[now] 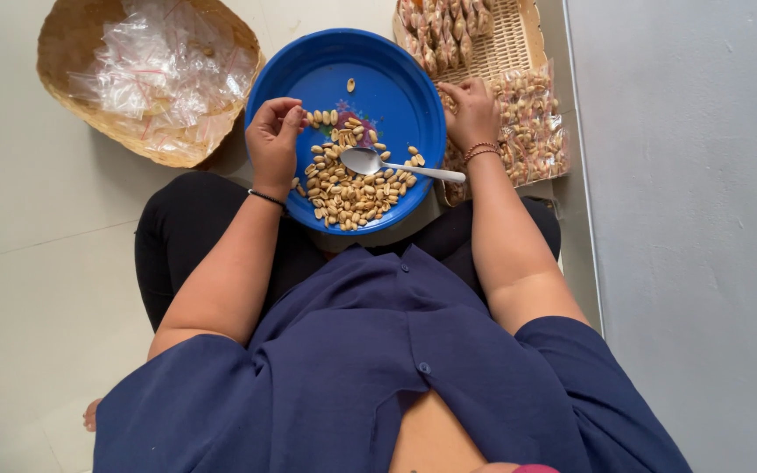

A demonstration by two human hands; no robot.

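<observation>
the peanuts (350,186) lie in a loose heap in the near half of the blue plate (392,66), which rests across my lap, and a thin trail of them runs up towards my left hand (273,140). a metal spoon (396,165) lies on top of the heap, its bowl near the middle of the plate and its handle pointing out to the right, the tip reaching the right rim. its long axis runs nearly level from left to right, tilting a little down towards the handle end.

my left hand sits at the left edge of the plate, curled, with the fingers (293,116) pinched together right at the top of the trail of peanuts. they look closed on something small, but i cannot tell what, if anything, is between them. the heap lies just down and to the right of those fingers, so this hand is the nearer one to the peanuts.

my right hand (472,112) is at the right rim, above the spoon's handle end and apart from it. its fingers are folded in, and i cannot tell whether they grip the rim or something beside it. the handle tip lies just below that wrist.

beyond the plate, on the floor, a woven basket (63,44) holds empty clear bags (164,70) to the left, and a flat woven tray (505,39) with filled packets (532,123) of peanuts lies to the right.
</observation>
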